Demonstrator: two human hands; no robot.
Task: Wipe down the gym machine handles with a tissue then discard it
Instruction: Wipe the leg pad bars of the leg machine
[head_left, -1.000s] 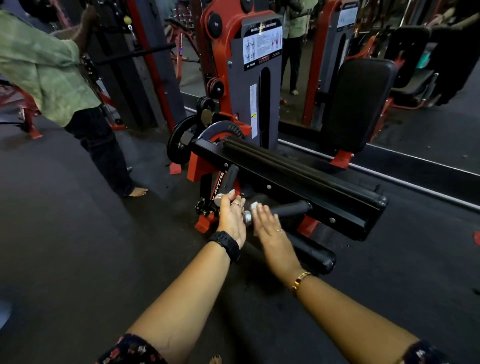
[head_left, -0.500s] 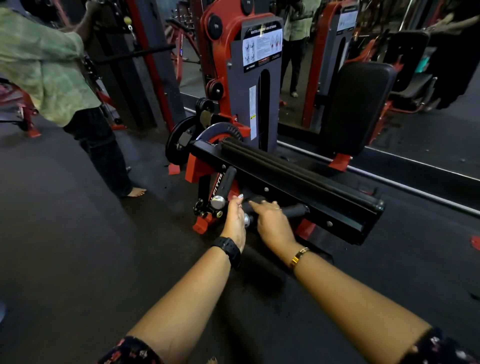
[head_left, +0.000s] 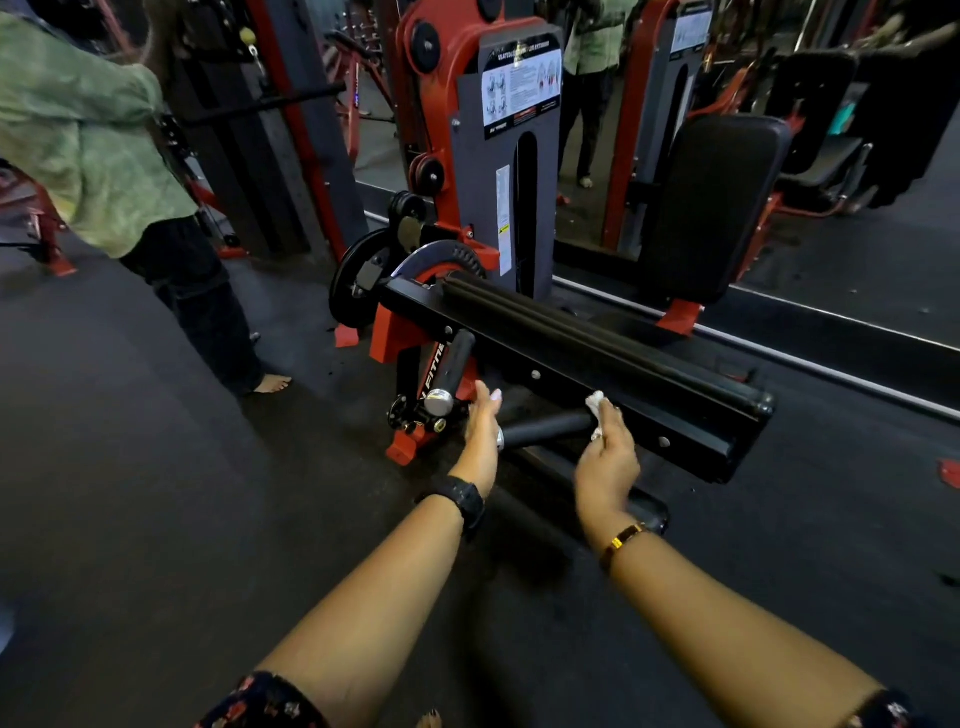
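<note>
Right hand (head_left: 608, 457), fingers curled, pinching a wad of white tissue (head_left: 596, 402) against the inner end of the lower handle (head_left: 545, 428), just beside the black frame beam (head_left: 649, 395). Long axis of that handle near horizontal, running leftward from the grip to a chrome cap. Left hand (head_left: 480, 431) at the capped end, fingers straight, holding nothing; contact with the cap uncertain. Next stroke judged to lie leftward along the axis, toward the left hand. Count: two handles, one tissue, two hands. Second handle (head_left: 460, 358) tilted upright, up and left of the first, nearer the left hand, untouched. No bin in view.
</note>
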